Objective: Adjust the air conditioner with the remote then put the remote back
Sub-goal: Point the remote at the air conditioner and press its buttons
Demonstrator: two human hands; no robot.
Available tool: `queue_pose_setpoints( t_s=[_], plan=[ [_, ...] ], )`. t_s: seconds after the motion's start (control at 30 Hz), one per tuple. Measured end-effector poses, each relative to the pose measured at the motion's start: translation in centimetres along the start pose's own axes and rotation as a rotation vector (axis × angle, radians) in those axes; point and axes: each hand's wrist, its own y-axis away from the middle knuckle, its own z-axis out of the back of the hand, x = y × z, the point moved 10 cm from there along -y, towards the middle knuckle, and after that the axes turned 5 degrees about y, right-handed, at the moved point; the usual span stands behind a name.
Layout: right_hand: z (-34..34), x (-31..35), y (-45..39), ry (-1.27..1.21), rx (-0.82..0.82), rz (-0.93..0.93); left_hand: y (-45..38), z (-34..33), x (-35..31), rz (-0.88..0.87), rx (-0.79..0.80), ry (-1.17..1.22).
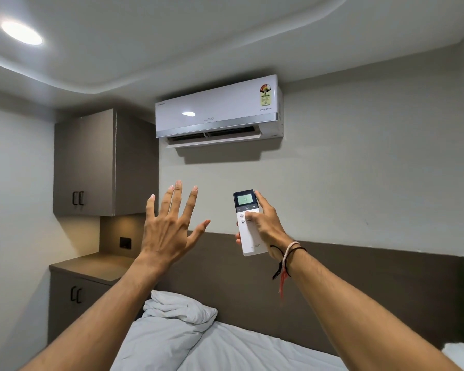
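A: Report items on the left side.

B: Ceiling light [21, 33], lit, upper left. Below it, a grey-brown wall cabinet [85, 163] with two dark handles. Under the cabinet, a recessed niche with a dark wall switch plate [125, 242], then a counter [91, 266] over a lower cabinet with two more handles.

A: Left hand status?

B: Left hand [169, 226] is raised in front of the wall, back of the hand toward the camera, fingers spread wide and pointing up, thumb out to the right. It holds nothing and touches nothing.

A: Centre of view?

B: Air conditioner [219, 111], white, mounted high on the wall just below the ceiling step. Lower flap is swung open. A rating label sits at its upper right corner. Beneath, at the bottom edge, a white pillow [172, 328] rests on the bed sheet against a dark headboard [359, 285].

A: Location of the remote?

B: Remote [248, 223], white with a dark top section and a lit display, is held upright in the air, below the air conditioner and right of the left hand.

A: Right hand status?

B: Right hand [268, 226] is wrapped around the remote from its right side, thumb pressed on the button area under the display. Thread bands [287, 259] circle the wrist.
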Motion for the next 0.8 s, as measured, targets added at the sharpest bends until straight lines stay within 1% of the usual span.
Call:
queue_pose_setpoints(
  t_s=[0.6,0.7,0.8],
  plan=[
    [0.8,-0.1,0.9,-0.055,-0.028,-0.039,-0.1,0.0,-0.5,-0.012,0.004,0.008],
    [1.0,-0.4,1.2,-0.108,-0.045,-0.088,0.0,-0.1,-0.5,-0.011,0.007,0.009],
    [1.2,-1.3,1.4,-0.139,-0.074,-0.185,0.1,-0.3,-0.7,-0.01,0.01,0.011]
  ],
)
